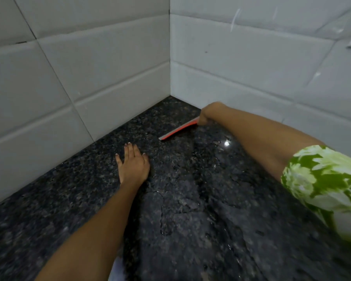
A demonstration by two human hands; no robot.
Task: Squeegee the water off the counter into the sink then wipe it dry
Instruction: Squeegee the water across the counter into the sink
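A red squeegee (pixel 178 129) was held blade-down on the wet table (pixel 190 199), deep in the corner where two tiled walls met, its handle clamped in the curled grip of the right hand (pixel 208 114). The left hand (pixel 133 163) was laid flat on the stone, fingers straight and holding nothing, well short of the blade. The squeegee step was judged to be in hand, with the wiping not yet begun. A pull of the blade out of the corner, toward a sink that could not be seen, was judged to be called for next. Water (pixel 211 169) was seen pooled in a glossy sheet across the dark speckled granite, catching a point of light. Pale grey wall tiles (pixel 109 63) were shown behind, and a green-and-white patterned sleeve (pixel 322 179) at the right edge.
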